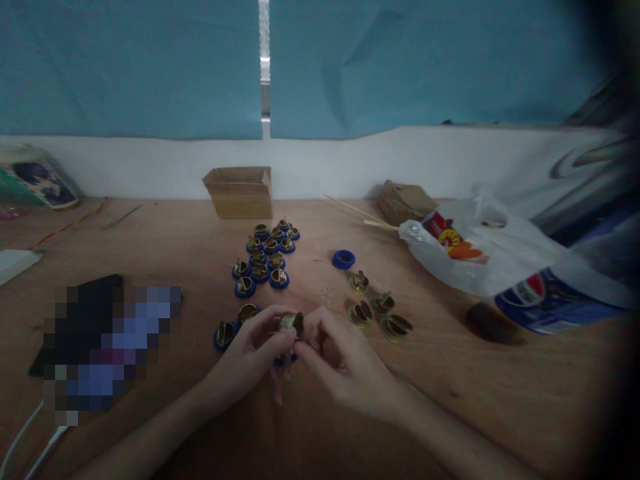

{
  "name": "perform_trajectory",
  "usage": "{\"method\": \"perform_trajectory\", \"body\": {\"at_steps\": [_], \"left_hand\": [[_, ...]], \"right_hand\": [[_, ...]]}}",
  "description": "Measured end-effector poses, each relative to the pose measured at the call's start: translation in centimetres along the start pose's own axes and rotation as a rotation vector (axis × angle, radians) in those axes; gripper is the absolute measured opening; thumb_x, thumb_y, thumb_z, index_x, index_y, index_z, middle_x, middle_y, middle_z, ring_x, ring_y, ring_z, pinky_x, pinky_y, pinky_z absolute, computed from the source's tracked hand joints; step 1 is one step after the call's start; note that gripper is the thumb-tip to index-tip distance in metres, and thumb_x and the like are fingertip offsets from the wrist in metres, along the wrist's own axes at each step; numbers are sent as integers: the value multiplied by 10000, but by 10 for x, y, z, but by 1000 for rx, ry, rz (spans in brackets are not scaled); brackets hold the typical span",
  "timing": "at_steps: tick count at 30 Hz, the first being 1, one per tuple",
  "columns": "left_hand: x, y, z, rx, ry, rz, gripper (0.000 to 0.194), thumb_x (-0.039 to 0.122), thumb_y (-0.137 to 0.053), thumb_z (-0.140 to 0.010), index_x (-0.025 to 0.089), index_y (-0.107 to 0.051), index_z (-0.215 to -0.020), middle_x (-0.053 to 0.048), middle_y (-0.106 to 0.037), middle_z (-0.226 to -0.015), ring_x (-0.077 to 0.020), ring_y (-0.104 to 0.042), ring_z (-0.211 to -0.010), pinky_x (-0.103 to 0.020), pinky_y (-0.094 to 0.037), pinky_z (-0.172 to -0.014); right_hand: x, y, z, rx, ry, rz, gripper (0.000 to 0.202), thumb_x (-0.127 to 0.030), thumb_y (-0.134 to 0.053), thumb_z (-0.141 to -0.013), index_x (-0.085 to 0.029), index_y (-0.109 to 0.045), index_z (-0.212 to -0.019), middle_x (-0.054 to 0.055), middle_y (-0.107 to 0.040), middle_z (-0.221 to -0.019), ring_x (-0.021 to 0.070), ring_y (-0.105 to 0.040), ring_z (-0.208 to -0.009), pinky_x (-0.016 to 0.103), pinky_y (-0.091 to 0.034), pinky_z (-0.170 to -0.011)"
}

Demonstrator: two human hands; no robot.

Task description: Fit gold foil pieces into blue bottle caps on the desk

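My left hand (257,353) is closed around a small round brass fitting (289,322), its open face tilted to the right. Thumb and fingertips of my right hand (345,357) are pinched together at the right edge of that piece; what lies between them is hidden. Under my hands, a bit of a blue ring (285,360) shows. Two brass fittings in blue rings (225,335) stand just left of my left hand. To the right lie several bare brass fittings (360,313) with upright flaps, and a loose blue ring (343,259) behind them.
Several blue-ringed brass fittings (260,271) are grouped ahead, before an open cardboard box (243,200). Tiny clear bits (326,292) lie mid-table. At right are a plastic bag (480,233), a lying Pepsi bottle (545,303) and a brown packet (405,201). A blurred-out device (120,347) with cables lies left.
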State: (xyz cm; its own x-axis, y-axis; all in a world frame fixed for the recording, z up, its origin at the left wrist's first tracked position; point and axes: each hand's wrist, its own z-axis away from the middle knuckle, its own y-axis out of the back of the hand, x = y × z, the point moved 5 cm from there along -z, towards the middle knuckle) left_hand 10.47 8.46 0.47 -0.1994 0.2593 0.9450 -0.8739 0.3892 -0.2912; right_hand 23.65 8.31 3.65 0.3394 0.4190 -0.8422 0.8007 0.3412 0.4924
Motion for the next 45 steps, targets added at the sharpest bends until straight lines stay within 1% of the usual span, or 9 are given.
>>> {"method": "perform_trajectory", "body": {"at_steps": [4,8,12,17,29,34,38,41,45], "left_hand": [[0,2,-1,1,-28,-39,267,379,-614,-855,187,-582,-1038,16,-556,-723,-90,-573,-497,-177,-526,-338],[-2,4,-2,13,-47,-74,265,376,-614,-856,193,-569,-1043,17,-549,-718,-95,-579,-507,-173,-525,-341],[-3,1,-1,-24,-60,-87,274,382,-611,-857,185,-578,-1044,13,-552,-708,-93,-574,-514,-166,-527,-355],[-5,-3,-2,-61,-67,-81,309,380,-594,-869,170,-572,-1095,7,-565,-693,-95,-586,-517,-160,-528,-368],[-8,-4,-3,-62,-70,-81,337,413,-579,-876,161,-552,-1097,13,-575,-678,-85,-575,-471,-164,-519,-367],[-10,-4,-2,-75,-83,-84,345,413,-579,-880,157,-557,-1110,18,-566,-663,-75,-557,-453,-155,-503,-365],[-11,-5,-2,-68,-66,-77,347,419,-558,-886,155,-552,-1111,23,-555,-638,-85,-557,-448,-172,-509,-365],[-8,-5,-2,-53,-56,-82,341,428,-548,-882,157,-554,-1089,21,-559,-646,-92,-564,-456,-180,-510,-360],[0,4,-3,86,-70,-108,319,433,-552,-871,155,-561,-1027,27,-551,-652,-95,-550,-442,-193,-497,-338]], "right_hand": [[-2,4,-1,65,-9,-27,119,-240,-477,-944,-223,-440,-832,-32,-485,-707,112,-455,-573,239,-357,-501],[-4,3,-2,38,43,25,119,-230,-469,-947,-212,-504,-834,-18,-522,-717,117,-487,-596,243,-372,-528],[-4,2,-2,53,69,80,193,-195,-490,-894,-216,-429,-712,-34,-457,-653,110,-443,-557,240,-331,-505],[-4,0,-2,73,80,68,200,-150,-473,-835,-222,-376,-676,-37,-439,-642,113,-433,-566,238,-312,-511],[-6,-1,-2,154,97,73,274,-166,-466,-832,-225,-302,-621,-52,-372,-587,105,-378,-534,234,-274,-500],[-3,-1,-1,149,96,68,269,-172,-471,-822,-222,-298,-622,-55,-369,-583,101,-371,-525,234,-267,-499],[0,0,-1,150,50,2,286,-224,-462,-856,-221,-314,-611,-52,-369,-580,108,-374,-530,246,-275,-508],[3,0,-2,139,-36,-120,314,-292,-434,-906,-216,-374,-607,-39,-406,-590,120,-405,-550,255,-300,-516],[9,11,-6,207,-135,-307,340,-341,-413,-944,-211,-443,-631,-34,-451,-590,127,-454,-573,260,-364,-560]]}}
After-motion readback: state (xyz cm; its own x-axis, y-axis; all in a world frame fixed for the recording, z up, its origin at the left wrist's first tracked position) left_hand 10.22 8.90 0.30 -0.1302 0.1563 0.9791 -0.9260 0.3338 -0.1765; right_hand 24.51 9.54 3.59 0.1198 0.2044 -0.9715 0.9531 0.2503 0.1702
